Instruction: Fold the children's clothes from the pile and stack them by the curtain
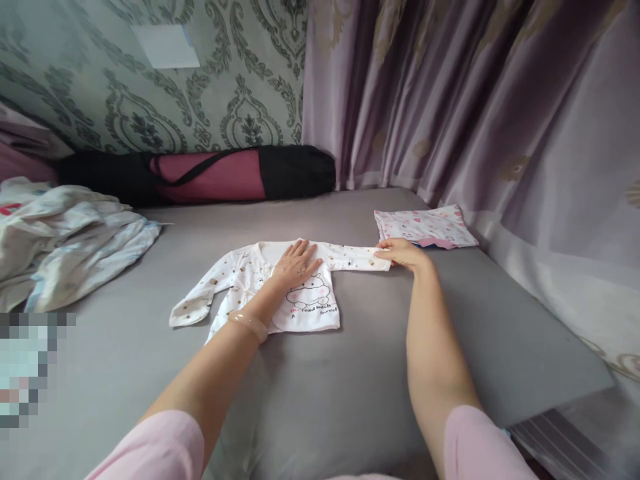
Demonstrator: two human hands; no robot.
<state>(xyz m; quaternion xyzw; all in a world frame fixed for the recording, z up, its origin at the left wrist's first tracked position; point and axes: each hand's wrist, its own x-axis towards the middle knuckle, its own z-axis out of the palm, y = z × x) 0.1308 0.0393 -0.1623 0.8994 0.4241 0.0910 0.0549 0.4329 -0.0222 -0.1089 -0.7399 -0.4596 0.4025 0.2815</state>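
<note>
A small white baby shirt [313,313] with a cartoon animal print lies spread on the grey bed sheet [370,373]. My left hand [296,265] rests flat on its chest, fingers spread, and a pale bangle circles that wrist. The sleeve on the right side stretches straight out, and my right hand [400,253] pinches its cuff between thumb and fingers. On the other side, the left-hand sleeve bends down and outward across the sheet. Just beyond my right hand is a folded white cloth with pink print [425,225].
Crumpled light-coloured fabric [80,233] lies at the left. A long black and maroon bag [210,175] lies along the patterned wall [220,73]. Purple curtains [450,87] hang down the right side of the bed. A pixelated patch covers something at the lower left.
</note>
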